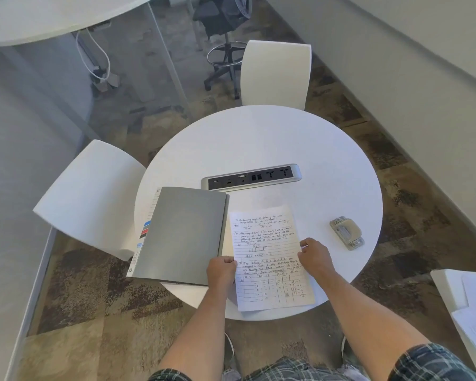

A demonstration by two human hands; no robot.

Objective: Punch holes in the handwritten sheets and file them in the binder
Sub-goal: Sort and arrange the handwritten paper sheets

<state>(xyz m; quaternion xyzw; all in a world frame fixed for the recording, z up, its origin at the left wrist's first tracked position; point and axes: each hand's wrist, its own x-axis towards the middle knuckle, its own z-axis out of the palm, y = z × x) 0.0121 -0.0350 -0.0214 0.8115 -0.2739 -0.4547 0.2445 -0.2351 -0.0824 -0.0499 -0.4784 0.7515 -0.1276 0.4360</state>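
Left hand (221, 270) fingers curled tight on the left edge of the handwritten sheets (270, 257), just below mid-height. Right hand (315, 255) pinches the right edge a bit higher up. Both closed on paper, nothing spare.

Risks from here, as I read it:
- Can't tell how many sheets are in the stack. If more than one, edges may not be squared; uneven grip heights could skew them and holes would land off-line.
- Bottom of the sheets overhangs the near rim of the round table (259, 138). Let go with one hand and the stack could tip or slide off toward the floor.
- Hole punch (347, 232) sits well apart, right of centre. Reaching for it means freeing the right hand; left-only hold could crease the margin.
- Binder (182, 235) lies just beside the sheets' left edge, cover opened toward the left; dragging the paper could catch on its edge.

Sheets themselves: white lined paper, dark ink text and a table at the bottom, lying mostly flat, lower centre of frame, slightly rotated. Can't tell whether holes are punched. Power strip (252, 177) behind, clear of everything.
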